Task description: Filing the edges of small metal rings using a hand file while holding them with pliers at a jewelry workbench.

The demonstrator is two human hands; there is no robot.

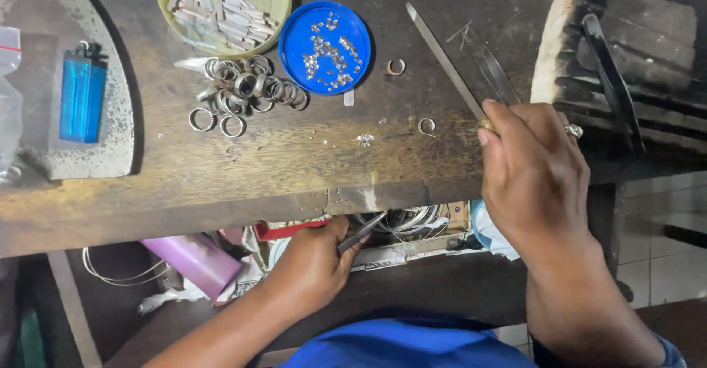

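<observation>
Right hand (532, 167) lay on the desk (294, 158) edge, fingers curled together around a small gold-coloured piece (486, 125) at the fingertips; what the piece was could not be made out. A ring (574, 130) showed on one finger. A long flat metal file (445, 62) ran up and left from that hand, its lower end hidden behind the fingers. Beside it lay slim dark tweezers (492, 69).

Left hand (317, 259) sat below the desk edge, over an open drawer (412, 235), fingers pinched on a thin dark tool (362, 233). Drawer contents were cluttered: coiled wire, paper scraps, a red strip, mostly hidden by the desk.

Two loose open rings on the wood: one (395, 67) near the blue lid, one (426, 125) near the right hand. A tiny sparkling cluster (365, 139) lay between them and the desk edge.

Round blue lid (326, 47) held many small silvery bits, too small to count. Left of it, a heap of silver rings (243, 92), a dozen or more, overlapping, exact count not possible. Above, a yellow-green bowl (221, 7) of flat metal strips, cut off at the top.

Far left, one blue lighter (82, 95) on a grey pad (110, 139). A clear plastic bag (9, 95) was cut off at the left edge. At right, a charred block (626, 66) carried a dark curved tool (611, 81). A pink cylinder (193, 261) lay below the desk.
</observation>
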